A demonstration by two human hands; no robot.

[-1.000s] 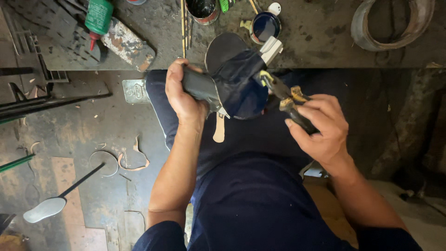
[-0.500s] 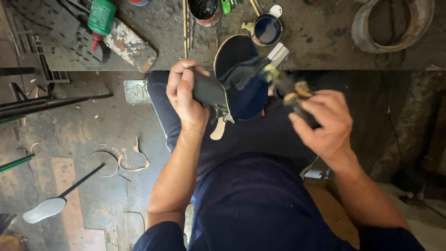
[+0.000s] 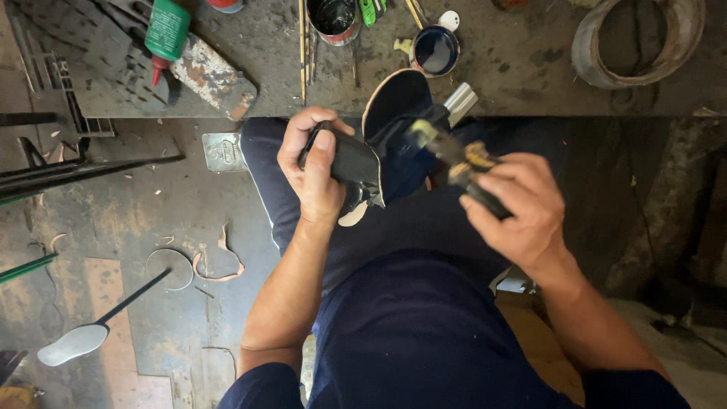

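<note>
The bench [image 3: 530, 68] spans the far edge of the scene, and the shoe [image 3: 379, 151] is held over the person's lap just near of that edge, sole up, touching no surface. The left hand [image 3: 318, 170] grips the shoe's left side, fingers wrapped tight around it. The right hand [image 3: 519, 208] has its fingers clamped together on a tool [image 3: 454, 155], whose tip meets the shoe's right side; the tool is blurred and its kind cannot be told. Risk one: the shoe rests on nothing but the left hand, so pressure from the tool can twist it out of the grip. Risk two: a tip that skids off the sole travels toward the left fingers. Risk three: the open tin [image 3: 435, 49] and can [image 3: 335, 19] stand near the bench edge, just beyond the shoe; a sharp upward jerk can knock them.
</note>
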